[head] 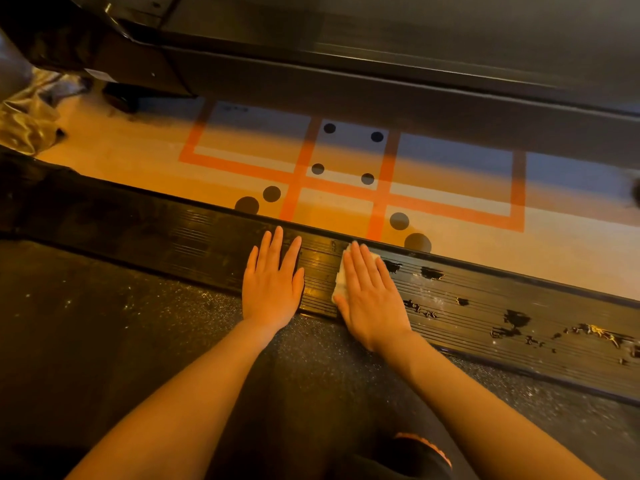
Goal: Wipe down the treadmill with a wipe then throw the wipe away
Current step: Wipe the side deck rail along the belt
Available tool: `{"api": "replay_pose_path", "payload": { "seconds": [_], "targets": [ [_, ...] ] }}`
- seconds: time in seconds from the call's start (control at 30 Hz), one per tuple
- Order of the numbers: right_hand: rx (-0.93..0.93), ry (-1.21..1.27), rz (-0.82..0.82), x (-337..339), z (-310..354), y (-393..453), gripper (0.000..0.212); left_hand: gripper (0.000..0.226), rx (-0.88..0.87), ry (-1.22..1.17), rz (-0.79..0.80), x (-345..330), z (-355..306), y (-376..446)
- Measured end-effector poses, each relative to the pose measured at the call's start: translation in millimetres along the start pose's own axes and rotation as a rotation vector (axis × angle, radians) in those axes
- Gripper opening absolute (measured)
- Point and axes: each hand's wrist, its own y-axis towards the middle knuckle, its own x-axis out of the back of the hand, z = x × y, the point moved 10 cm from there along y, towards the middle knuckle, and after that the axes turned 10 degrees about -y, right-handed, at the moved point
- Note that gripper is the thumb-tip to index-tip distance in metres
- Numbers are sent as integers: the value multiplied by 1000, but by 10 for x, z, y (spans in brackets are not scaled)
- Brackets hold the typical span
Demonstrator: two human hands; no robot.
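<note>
Under my right hand (372, 299), on the ribbed side rail (214, 244) of the treadmill, the wipe (341, 280) is lying flat, and I am pressing it down with straight fingers laid close together, not curling round it at all. Only its pale edge is showing, poking out on the thumb side of that hand and a little past the fingertips toward the rail's outer lip. My left hand (272, 292) is resting just beside it on the same rail, palm down, fingers straight and slightly spread, holding nothing; it is bracing me, I think, rather than cleaning. What matters for the coming stroke is how the rail is running: its long axis is slanting away from the wipe toward my right and nearer to me, and along that stretch dark flaky patches (512, 323) and pale dust are sitting on the ribs. So the dirty part is lying on the little-finger side of my right hand, away from the left one, and the right hand is plainly the nearer. I am judging that the wipe should be sliding that way along the ribs, not across them toward the belt (104, 306) or the floor (346, 202). No bin is showing anywhere, so throwing the wipe away is not yet in reach.
</note>
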Motion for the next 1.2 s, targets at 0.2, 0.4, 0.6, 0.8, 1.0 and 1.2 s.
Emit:
{"api": "replay_pose_path", "payload": {
  "seconds": [0.2,0.4,0.6,0.8,1.0,1.2],
  "targets": [
    [-57,60,86,-3,-63,272,70,60,10,5,18,8,-6,3],
    [5,19,61,-17,66,52,67,60,-1,4,-2,14,-5,2],
    [65,80,112,100,29,297,67,59,-19,-9,-36,29,-21,-1],
    [-6,106,123,144,-208,406,66,58,-13,-24,-21,35,-42,7],
    [-71,105,122,-13,-470,72,78,59,13,-40,2,31,-54,7],
    [-136,78,-4,-62,-306,-316,68,53,92,-213,-19,70,-53,44]
  ]
}}
